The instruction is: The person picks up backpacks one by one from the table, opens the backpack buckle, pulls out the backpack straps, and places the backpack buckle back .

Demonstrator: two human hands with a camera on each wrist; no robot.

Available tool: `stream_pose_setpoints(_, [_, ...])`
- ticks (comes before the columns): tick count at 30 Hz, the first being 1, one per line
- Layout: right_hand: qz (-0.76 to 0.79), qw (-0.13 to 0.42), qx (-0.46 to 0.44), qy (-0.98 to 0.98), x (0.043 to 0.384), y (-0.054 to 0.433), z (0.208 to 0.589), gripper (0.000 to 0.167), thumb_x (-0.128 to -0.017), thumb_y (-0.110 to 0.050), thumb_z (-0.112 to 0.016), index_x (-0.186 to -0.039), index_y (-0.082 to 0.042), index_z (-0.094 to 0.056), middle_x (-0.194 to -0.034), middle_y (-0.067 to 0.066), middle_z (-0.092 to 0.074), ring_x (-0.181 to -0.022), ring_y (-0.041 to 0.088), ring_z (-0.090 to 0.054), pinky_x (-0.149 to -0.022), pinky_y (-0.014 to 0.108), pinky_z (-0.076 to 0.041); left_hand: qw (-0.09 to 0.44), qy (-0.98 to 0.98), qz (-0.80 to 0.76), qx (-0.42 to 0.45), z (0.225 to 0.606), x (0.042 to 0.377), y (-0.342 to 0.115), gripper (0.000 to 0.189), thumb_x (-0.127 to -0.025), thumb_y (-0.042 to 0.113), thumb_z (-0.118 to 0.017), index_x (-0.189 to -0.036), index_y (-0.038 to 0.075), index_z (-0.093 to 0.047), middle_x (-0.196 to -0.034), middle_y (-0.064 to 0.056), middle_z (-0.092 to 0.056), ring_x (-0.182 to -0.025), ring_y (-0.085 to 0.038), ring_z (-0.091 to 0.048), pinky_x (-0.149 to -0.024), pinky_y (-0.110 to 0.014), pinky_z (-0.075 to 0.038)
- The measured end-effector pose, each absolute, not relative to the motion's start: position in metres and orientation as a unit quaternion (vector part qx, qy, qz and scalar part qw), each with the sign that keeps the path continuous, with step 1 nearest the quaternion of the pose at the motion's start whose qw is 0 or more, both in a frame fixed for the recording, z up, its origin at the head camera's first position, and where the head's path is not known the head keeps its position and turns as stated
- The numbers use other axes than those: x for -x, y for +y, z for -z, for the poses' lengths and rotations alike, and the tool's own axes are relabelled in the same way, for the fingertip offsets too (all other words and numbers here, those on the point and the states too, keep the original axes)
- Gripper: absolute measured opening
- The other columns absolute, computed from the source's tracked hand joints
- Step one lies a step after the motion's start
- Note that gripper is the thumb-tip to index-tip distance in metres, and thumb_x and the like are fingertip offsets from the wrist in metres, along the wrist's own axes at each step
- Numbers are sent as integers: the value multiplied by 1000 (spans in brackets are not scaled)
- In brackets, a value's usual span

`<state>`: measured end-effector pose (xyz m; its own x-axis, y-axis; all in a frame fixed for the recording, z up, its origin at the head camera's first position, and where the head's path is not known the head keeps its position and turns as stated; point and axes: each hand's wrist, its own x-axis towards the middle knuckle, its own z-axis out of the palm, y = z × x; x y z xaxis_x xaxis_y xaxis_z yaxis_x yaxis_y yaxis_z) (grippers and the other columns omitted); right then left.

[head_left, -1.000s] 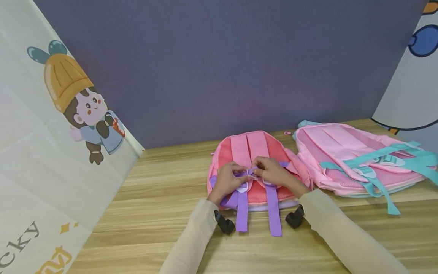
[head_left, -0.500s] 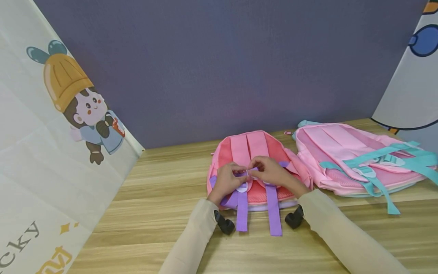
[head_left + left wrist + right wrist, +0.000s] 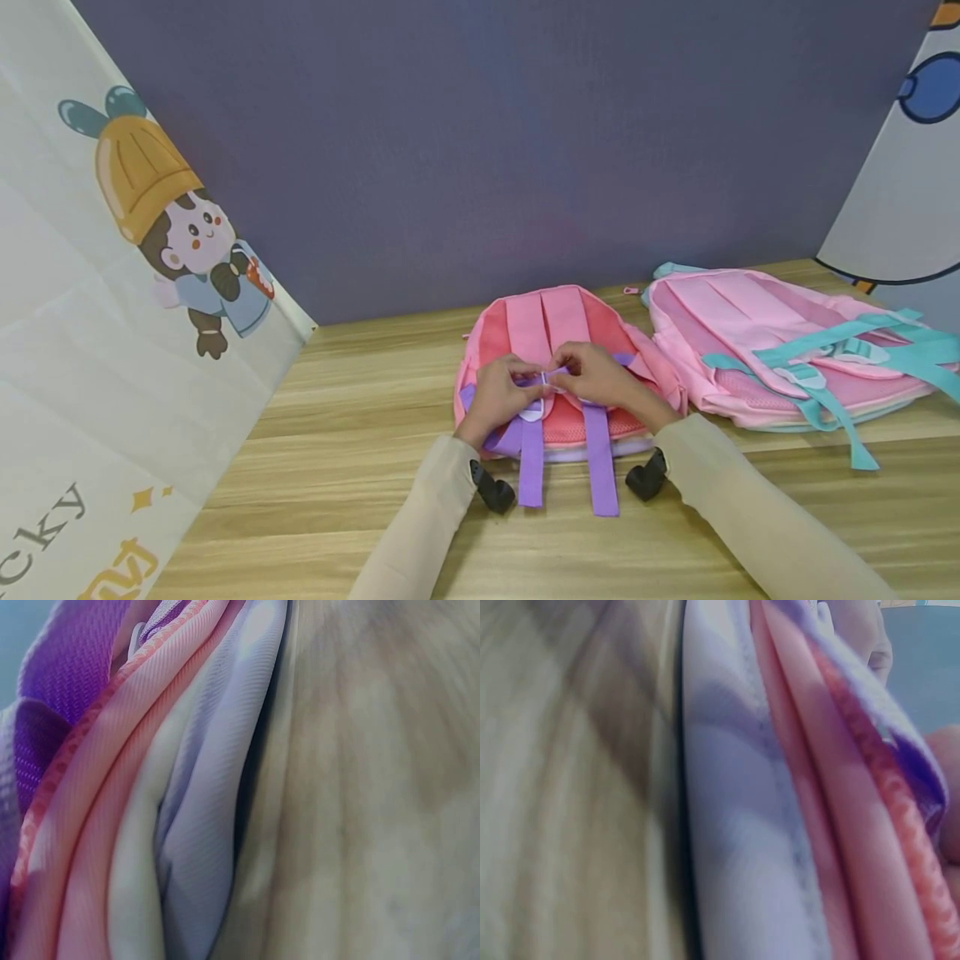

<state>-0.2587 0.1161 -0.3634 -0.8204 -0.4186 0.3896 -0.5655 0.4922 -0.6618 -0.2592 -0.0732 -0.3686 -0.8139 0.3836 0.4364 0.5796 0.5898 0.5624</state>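
Observation:
A pink and coral backpack (image 3: pixel 527 323) lies on the wooden table, straps facing up. Over its middle, my left hand (image 3: pixel 498 400) and right hand (image 3: pixel 597 377) meet nearly fingertip to fingertip. Each pinches one side of a short purple strap with a small white buckle (image 3: pixel 545 380) between them; fingers partly cover it, so whether its halves are joined cannot be told. Two purple webbing tails (image 3: pixel 531 467) hang toward me from white adjusters. The left wrist view has purple webbing (image 3: pixel 67 660) beside the bag's layered edge; the right wrist view shows a purple strap (image 3: pixel 870 690) there.
To the right, touching or nearly touching the first bag, lies a light pink backpack (image 3: pixel 720 312) with teal straps (image 3: pixel 832 412). A dark blue-grey panel (image 3: pixel 480 150) rises behind the table (image 3: pixel 337 467). White printed panels (image 3: pixel 60 333) border the sides.
Both hands stay at the same spot. The right fingertips shift slightly left toward the buckle, then back a little. Both backpacks keep their places.

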Motion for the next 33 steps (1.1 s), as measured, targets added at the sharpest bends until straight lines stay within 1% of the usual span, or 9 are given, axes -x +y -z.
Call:
stream_pose_setpoints(8, [-415,86,-282,-861,259,116,363,9,-82,-2,-66,-79,-10,-62,-78,-1,-61,-71,11,-51,-68,26,-43,137,-883,353,276,368,259,-73,26,-74,24,-81,-97,12,-77,-83,-3,-69,-74,-12,-59,-68,-19,-38])
stream_pose_setpoints(15, [-414,88,-281,-861,258,116,363,10,-82,-2,-65,-79,-9,-60,-77,1,-60,-71,11,-51,-68,26,-42,142,-882,351,281,368,259,-73,27,-74,22,-80,-97,11,-77,-84,-3,-69,-75,-13,-61,-67,-18,-40])
stream_pose_setpoints(19, [-420,76,-270,-863,259,116,363,10,-84,-1,-62,-78,-9,-59,-75,0,-59,-72,12,-52,-70,28,-42,141,-881,353,282,368,259,-73,27,-74,22,-80,-98,10,-77,-84,-4,-69,-75,-15,-61,-67,-18,-39])
stream_pose_setpoints(25, [-427,64,-267,-862,260,118,363,10,-85,-1,-59,-78,-7,-58,-73,0,-57,-69,11,-51,-68,27,-41,138,-881,356,279,368,260,-73,27,-74,23,-81,-97,9,-77,-83,-3,-69,-74,-14,-60,-66,-18,-39])
stream_pose_setpoints(33, [-429,60,-264,-862,260,119,363,11,-87,-1,-59,-77,-6,-57,-72,0,-56,-69,11,-50,-69,26,-41,137,-884,355,271,368,259,-73,28,-74,22,-80,-98,8,-76,-85,-4,-70,-77,-14,-62,-70,-20,-41])
